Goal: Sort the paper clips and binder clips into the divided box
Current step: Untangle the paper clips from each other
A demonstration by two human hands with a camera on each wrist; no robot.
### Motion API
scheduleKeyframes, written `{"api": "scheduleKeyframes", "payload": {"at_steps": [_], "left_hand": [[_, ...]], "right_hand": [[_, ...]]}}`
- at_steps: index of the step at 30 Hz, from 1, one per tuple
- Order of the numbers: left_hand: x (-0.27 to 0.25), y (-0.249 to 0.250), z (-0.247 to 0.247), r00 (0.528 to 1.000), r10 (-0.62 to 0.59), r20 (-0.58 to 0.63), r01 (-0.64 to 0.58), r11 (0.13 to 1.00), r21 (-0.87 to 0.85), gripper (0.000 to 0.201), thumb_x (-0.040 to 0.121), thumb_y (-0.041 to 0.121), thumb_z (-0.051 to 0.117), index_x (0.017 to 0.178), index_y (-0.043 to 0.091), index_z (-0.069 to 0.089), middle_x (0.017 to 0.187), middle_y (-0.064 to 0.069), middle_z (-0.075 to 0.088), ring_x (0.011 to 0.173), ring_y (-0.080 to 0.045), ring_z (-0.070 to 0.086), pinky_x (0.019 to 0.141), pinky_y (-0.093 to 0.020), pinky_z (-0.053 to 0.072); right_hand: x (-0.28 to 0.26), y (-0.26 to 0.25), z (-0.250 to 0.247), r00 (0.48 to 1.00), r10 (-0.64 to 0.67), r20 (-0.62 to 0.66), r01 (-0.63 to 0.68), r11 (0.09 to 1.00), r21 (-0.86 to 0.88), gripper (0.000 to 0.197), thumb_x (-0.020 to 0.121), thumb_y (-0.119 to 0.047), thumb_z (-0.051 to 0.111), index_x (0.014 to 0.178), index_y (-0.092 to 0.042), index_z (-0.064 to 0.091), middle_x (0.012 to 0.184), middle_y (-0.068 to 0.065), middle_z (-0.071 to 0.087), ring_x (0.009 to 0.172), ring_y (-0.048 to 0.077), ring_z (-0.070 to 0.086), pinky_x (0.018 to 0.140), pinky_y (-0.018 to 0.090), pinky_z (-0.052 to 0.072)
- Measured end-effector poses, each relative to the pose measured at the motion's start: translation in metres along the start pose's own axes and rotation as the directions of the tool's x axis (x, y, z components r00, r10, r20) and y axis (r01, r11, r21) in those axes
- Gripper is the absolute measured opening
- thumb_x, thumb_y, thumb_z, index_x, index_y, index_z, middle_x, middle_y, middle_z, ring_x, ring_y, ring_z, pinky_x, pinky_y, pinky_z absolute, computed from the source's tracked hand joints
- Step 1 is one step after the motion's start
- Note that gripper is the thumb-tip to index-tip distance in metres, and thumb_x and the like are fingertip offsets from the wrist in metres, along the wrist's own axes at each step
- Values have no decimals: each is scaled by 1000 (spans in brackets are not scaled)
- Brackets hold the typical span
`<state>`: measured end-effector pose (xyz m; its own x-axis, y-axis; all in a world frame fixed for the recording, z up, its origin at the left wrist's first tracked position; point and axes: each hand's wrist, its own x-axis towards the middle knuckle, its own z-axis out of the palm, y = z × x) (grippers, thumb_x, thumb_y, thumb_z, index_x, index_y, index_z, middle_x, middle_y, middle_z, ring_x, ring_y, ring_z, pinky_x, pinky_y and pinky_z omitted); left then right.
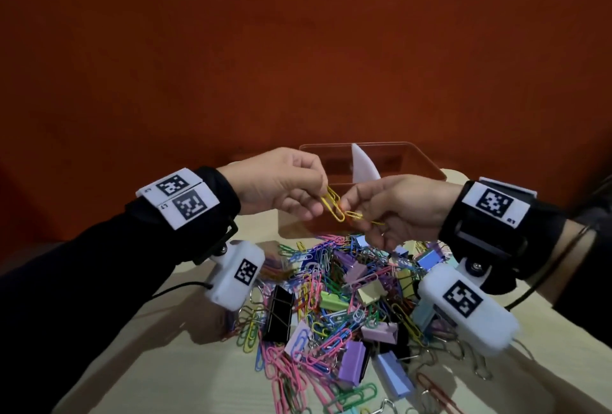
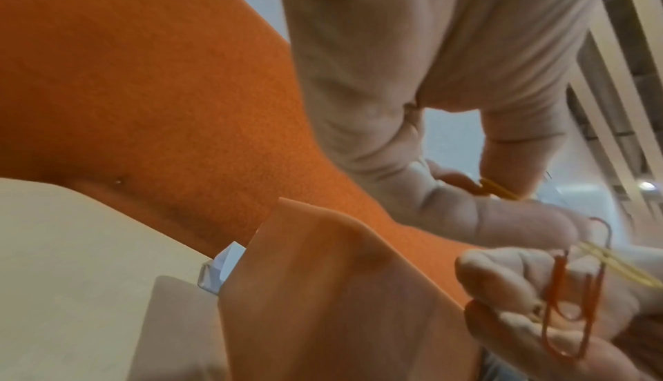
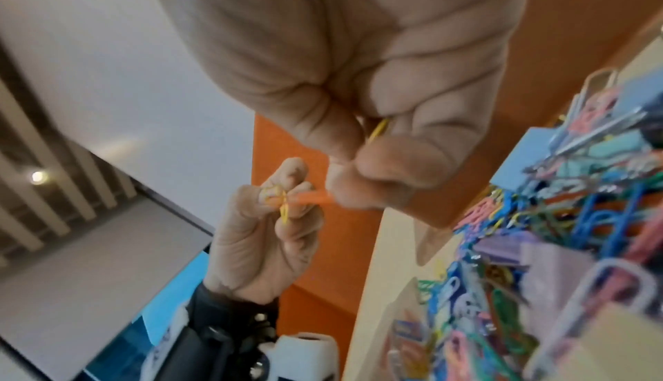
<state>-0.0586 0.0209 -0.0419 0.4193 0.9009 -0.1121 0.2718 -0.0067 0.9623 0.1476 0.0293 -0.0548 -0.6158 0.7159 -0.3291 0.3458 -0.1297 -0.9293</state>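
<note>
Head view shows both hands raised above the heap, working on a short tangle of yellow paper clips (image 1: 334, 203). The left hand (image 1: 281, 181) has its fingers curled and pinches the upper clips; the right hand (image 1: 397, 205) pinches the other end of the linked clips, its lower fingers curled under. In the left wrist view an orange-red clip (image 2: 567, 296) also hangs among the right hand's fingers, so I judge there are at least 3 clips hooked together, though the exact count is hard to tell.

Just beyond the hands stands the clear divided box (image 1: 414, 162), with a white divider (image 1: 362, 165) upright in it; I cannot see anything lying inside. Below the hands spreads the mixed pile (image 1: 347, 297) of coloured paper clips and binder clips, including a black binder clip (image 1: 280, 312) under the left wrist, all on the pale table (image 1: 149, 331).

What could go wrong, as I see it: pulling the chain apart sharply may make a clip spring free and drop back into the pile, or into the wrong half of the box. A thin wire pinched only at the tips slips easily. The wrist cameras hanging low could also drag clips off the table edge.
</note>
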Motion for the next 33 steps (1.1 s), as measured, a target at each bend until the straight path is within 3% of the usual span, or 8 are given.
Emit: {"api": "scheduleKeyframes", "payload": {"at_steps": [5,9,14,19,22,24,28,33], "left_hand": [[8,8,-12,980,48,-194,-70,992,-107,17,88,-3,57,76,8,55,58,-7,64,46,-9,59,47,-16,53],[23,13,-17,927,77,-367,-141,979,-148,14,88,-4,60,78,4,56,62,-11,66,53,-12,65,54,-19,56],[38,6,-11,905,140,-402,-124,990,65,8,84,1,69,83,5,61,76,-13,69,65,-14,69,64,-25,58],[32,0,-7,891,263,-370,-80,894,441,13,77,15,79,78,11,67,64,-5,62,51,-12,53,44,-21,44],[21,-2,-8,951,202,-235,-22,801,599,13,76,20,80,74,11,70,60,-4,62,47,-9,48,41,-18,40],[15,-4,-12,976,138,-166,9,743,669,10,77,20,79,74,13,72,66,-10,68,50,-11,53,44,-20,44],[1,-12,-19,997,4,-79,60,603,796,6,77,22,79,77,19,74,70,-4,73,53,-9,59,53,-23,50],[-12,-29,-25,979,-205,3,91,446,891,24,70,33,84,91,27,74,84,8,72,70,-8,65,67,-29,55]], "right_hand": [[7,-18,-4,989,-95,-112,117,972,206,33,88,10,26,84,-10,53,67,7,51,40,11,42,37,15,31],[15,-40,-10,915,-174,-364,229,967,114,34,89,13,31,84,-12,54,64,7,50,42,10,43,39,16,32],[28,-46,-14,790,-276,-548,152,953,-261,25,90,6,47,86,-17,57,80,8,64,67,20,60,62,32,52],[23,-32,-1,696,-584,-417,61,627,-777,17,81,-12,63,92,-25,66,81,-6,69,72,9,61,63,16,45],[14,-28,14,806,-552,-214,42,414,-910,11,79,-14,66,84,-22,72,67,-13,61,66,3,57,83,11,42],[14,-24,22,904,-419,-90,61,336,-940,9,79,-15,68,83,-20,74,61,-19,56,62,-7,53,105,35,33],[15,-20,35,972,-226,59,122,278,-953,19,78,-14,71,95,-21,74,67,-15,60,70,-3,57,74,19,44],[12,-24,56,984,-31,178,180,72,-981,34,78,-20,71,110,-31,69,99,-8,66,91,10,57,72,21,42]]}}
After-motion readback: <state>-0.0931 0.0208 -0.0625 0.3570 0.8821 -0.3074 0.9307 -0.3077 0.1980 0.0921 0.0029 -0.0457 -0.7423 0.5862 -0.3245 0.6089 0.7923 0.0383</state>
